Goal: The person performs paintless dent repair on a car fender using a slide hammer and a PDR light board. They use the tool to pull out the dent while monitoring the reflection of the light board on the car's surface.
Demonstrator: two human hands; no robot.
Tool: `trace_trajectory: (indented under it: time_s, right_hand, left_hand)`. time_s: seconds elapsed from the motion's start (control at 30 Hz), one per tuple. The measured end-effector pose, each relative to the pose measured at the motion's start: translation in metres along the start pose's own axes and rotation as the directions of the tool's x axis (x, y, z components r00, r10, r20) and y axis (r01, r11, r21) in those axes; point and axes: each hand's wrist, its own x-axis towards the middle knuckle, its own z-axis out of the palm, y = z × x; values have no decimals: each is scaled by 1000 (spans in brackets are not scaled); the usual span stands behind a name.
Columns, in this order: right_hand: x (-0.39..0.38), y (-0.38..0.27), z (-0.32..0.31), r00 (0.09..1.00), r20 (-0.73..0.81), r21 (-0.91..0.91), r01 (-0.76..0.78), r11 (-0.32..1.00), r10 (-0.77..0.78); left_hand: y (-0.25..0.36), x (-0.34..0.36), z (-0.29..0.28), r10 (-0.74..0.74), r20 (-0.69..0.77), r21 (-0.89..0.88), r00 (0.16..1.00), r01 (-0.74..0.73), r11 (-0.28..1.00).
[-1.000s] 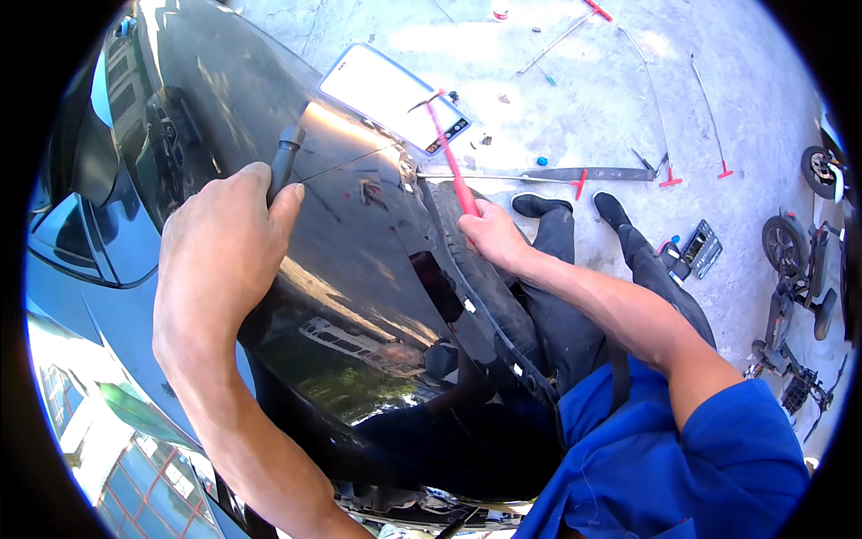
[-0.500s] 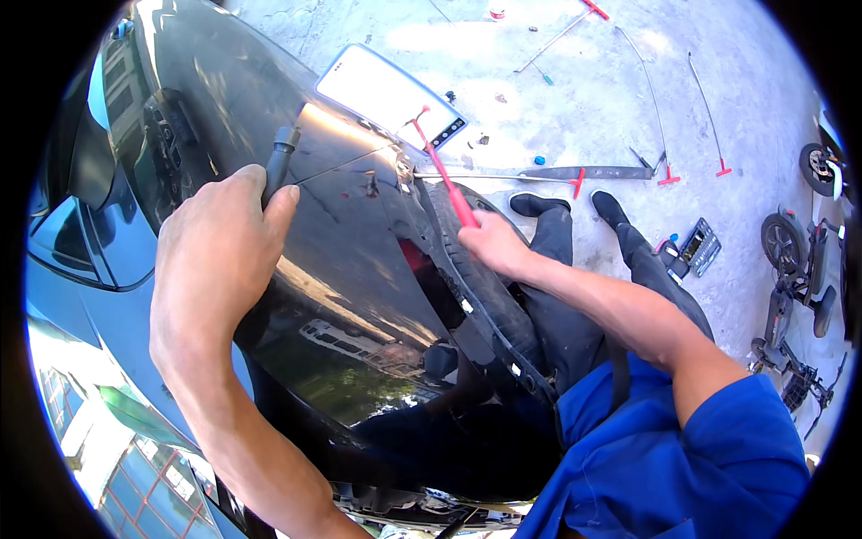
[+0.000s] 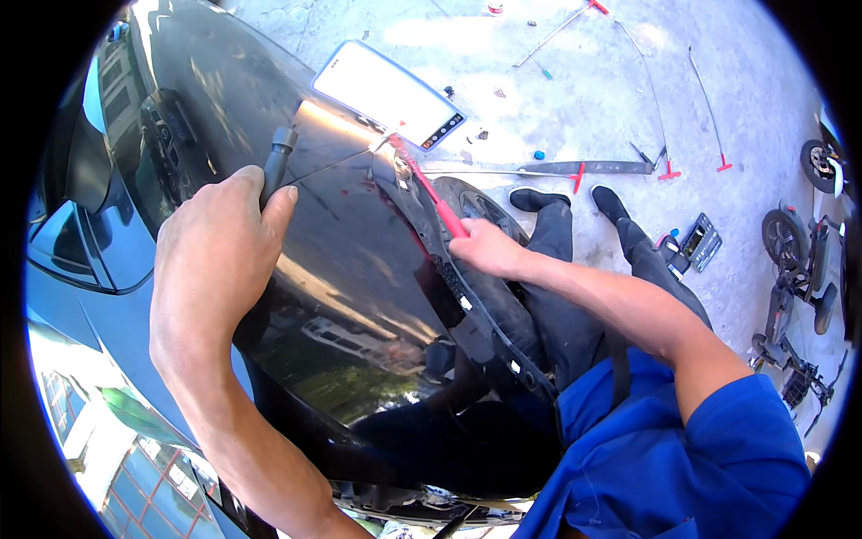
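My left hand point(image 3: 218, 235) is closed around a dark grey cylindrical tool handle point(image 3: 282, 151), its capped end sticking up past my thumb. It rests over a glossy black car body panel point(image 3: 337, 238). A thin dark line runs from beside that hand toward the panel edge; I cannot tell whether it is a rod or a seam. In my right hand point(image 3: 487, 248) is a slim hammer point(image 3: 446, 214) with a red handle. Its head is by the panel's corner, close to the lower edge of a bright light board point(image 3: 382, 90). Whether the head touches anything is unclear.
Beside the panel is a wheel point(image 3: 480, 207). On the concrete floor lie long metal rods with red T-handles point(image 3: 669, 175) and a dark flat strip point(image 3: 588, 168). Another person's dark-trousered legs point(image 3: 660, 269) or mine stand near it. Scooters point(image 3: 786, 242) are at the right.
The hammer head has swung left and down toward the panel's corner, with my right hand shifting slightly left. My left hand has stayed nearly in place.
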Motion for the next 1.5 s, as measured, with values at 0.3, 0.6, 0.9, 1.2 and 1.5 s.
trace_trajectory:
  time_s: [0.3,0.6,0.9,1.2,1.5]
  right_hand:
    - [-12,1,2,1000,-4,-10,-1,1000,1]
    - [-17,5,7,995,-95,37,45,998,-41]
    - [-20,1,2,995,-104,165,5,986,12]
    - [-14,-2,5,992,-124,119,7,993,8]
    - [-49,-22,-74,963,60,516,-256,817,264]
  left_hand:
    - [-4,1,3,-5,11,-6,1000,5,1000]
    - [-7,0,6,7,16,-3,1000,-7,1000]
    - [-5,4,9,30,39,11,999,-30,999]
    - [-4,17,22,36,179,-75,983,-23,997]
    - [-20,10,36,75,217,-148,973,-43,988]
